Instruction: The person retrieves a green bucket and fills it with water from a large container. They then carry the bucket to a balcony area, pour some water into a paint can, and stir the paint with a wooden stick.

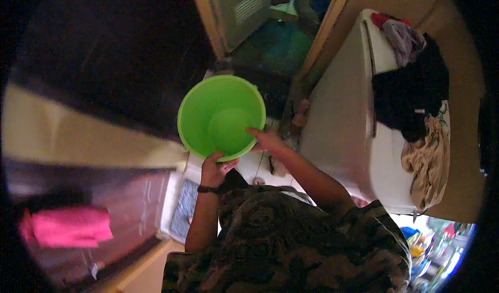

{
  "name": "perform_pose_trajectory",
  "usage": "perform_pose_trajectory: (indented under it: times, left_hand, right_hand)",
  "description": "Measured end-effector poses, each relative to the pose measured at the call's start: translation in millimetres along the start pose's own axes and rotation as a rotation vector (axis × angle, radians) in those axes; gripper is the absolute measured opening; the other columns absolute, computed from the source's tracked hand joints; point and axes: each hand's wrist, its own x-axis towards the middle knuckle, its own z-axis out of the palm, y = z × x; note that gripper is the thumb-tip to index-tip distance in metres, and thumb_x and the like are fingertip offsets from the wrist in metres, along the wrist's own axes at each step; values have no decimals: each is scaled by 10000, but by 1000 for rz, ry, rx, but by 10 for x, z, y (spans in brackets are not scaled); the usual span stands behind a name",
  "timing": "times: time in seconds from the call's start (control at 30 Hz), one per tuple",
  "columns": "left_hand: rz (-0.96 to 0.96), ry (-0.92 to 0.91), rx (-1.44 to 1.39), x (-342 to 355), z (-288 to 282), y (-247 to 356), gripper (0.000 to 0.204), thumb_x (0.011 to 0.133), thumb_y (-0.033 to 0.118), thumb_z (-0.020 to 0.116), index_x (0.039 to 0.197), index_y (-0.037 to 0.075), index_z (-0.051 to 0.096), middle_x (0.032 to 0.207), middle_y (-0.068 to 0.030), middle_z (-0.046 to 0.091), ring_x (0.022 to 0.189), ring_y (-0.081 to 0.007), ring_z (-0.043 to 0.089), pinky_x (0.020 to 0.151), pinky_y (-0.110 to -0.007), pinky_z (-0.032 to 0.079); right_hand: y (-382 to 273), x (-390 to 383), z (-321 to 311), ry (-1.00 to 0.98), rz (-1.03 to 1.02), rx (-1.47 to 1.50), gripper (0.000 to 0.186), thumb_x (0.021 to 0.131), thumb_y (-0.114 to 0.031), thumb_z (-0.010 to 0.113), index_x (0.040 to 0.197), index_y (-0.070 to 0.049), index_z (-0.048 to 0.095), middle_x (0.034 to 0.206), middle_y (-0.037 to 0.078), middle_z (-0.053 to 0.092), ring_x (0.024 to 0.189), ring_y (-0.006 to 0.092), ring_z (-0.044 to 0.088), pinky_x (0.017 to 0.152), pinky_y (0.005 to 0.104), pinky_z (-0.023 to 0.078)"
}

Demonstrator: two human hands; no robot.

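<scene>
pinching a green bucket (221, 117) by its near rim with left hand (211, 171) and right hand (267, 140). held mouth up, with long axis roughly upright.

We cannot see the underside of the green bucket (221, 103); its wall partly hides the fingers of the left hand (211, 172) and right hand (267, 140). Left of the bucket, we find the pink cloth (70, 228) blurred. Below the bucket, the lower edge cuts off the camouflage shirt (291, 241); to the bucket's lower right, clutter (434, 251) blurs beyond our naming.
</scene>
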Motion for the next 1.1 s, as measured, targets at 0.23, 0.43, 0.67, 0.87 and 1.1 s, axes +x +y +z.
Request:
perform_pose_trajectory:
  times: [0.23,0.43,0.67,0.87,1.1]
  left_hand:
    - [2,-178,305,2073,-143,1282,499,821,133,564,1288,-1,452,1208,-209,567,1010,-382,627,810,-487,578]
    - [-300,-61,215,3668,605,2189,489,797,136,586,1253,9,463,1177,-193,572,963,-380,635,826,-488,569]
    - [-312,-187,334,5049,1411,2696,507,799,146,603,1249,-26,446,1098,-184,573,870,-329,617,775,-457,565]
    - [-313,-110,335,5927,2201,2650,478,787,136,604,1227,-11,486,1086,-157,596,887,-323,623,732,-408,555]
    - [-391,-83,314,6495,1920,2427,478,798,86,556,1258,-20,476,1240,-171,543,1056,-342,594,839,-498,550]
  right_hand:
    - [-361,1240,-553,131,-9,90,677,852,-462,681,1345,-45,477,1232,169,590,935,290,668,725,386,579]
    - [-897,1621,-1176,523,-43,134,349,898,-266,636,1140,-16,622,898,105,662,735,214,654,587,325,545]
    - [-882,2968,-1948,764,-99,111,262,900,-232,603,1056,-23,626,909,112,656,734,226,649,611,347,544]
    - [-1391,4293,-3019,724,6,273,257,909,-233,588,1103,-67,609,954,104,656,723,251,633,668,413,557]
    - [-2477,4660,-3203,1095,6,658,186,849,-188,658,990,-67,669,852,69,655,717,218,642,596,394,546]
